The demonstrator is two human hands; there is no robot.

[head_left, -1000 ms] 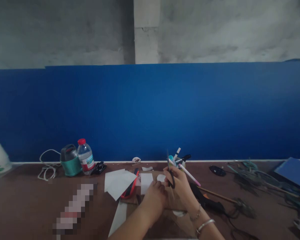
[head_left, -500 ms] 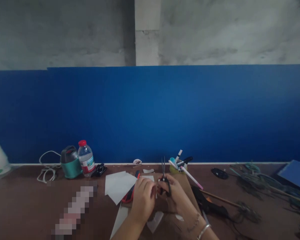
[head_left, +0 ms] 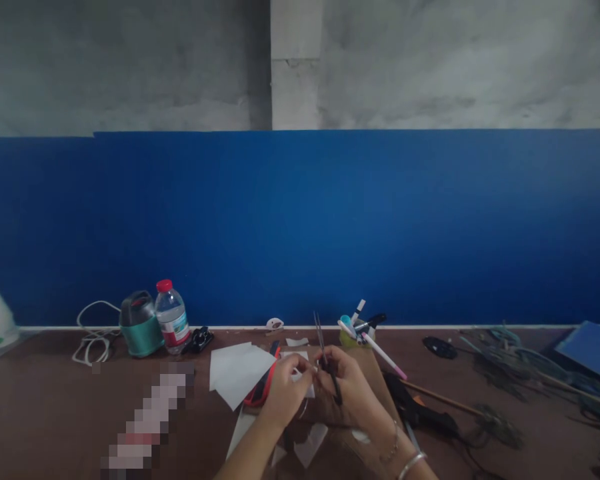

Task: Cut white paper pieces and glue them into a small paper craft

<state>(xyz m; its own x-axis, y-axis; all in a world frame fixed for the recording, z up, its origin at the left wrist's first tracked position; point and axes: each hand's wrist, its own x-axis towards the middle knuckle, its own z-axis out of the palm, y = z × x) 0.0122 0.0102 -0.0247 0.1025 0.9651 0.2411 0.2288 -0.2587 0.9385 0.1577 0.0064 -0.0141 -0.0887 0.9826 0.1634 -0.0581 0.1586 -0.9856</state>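
My right hand (head_left: 350,380) is wrapped round a pair of black-handled scissors (head_left: 320,337), whose blades point up and away from me, slightly apart at the tips. Close beside it, my left hand (head_left: 291,387) is pinched, its fingertips meeting those of the right. Whatever lies in that pinch is too small to make out. A thin pale curved edge shows just under the left hand. Below both hands, white paper scraps (head_left: 311,445) lie on a brown cardboard sheet (head_left: 367,363). Left of the left hand are a red and black tool (head_left: 260,390) and white paper sheets (head_left: 240,370).
A cup of pens (head_left: 353,337) stands behind the right hand. To the right lie a black glue gun (head_left: 420,413), a stick, a black oval object (head_left: 439,347) and tangled dark strands (head_left: 510,363). A water bottle (head_left: 173,320) and a teal device (head_left: 141,327) stand at the left.
The scissors have tilted left, their tips swinging toward the left hand. My left hand has turned slightly, uncovering more white paper behind it and a scrap below.
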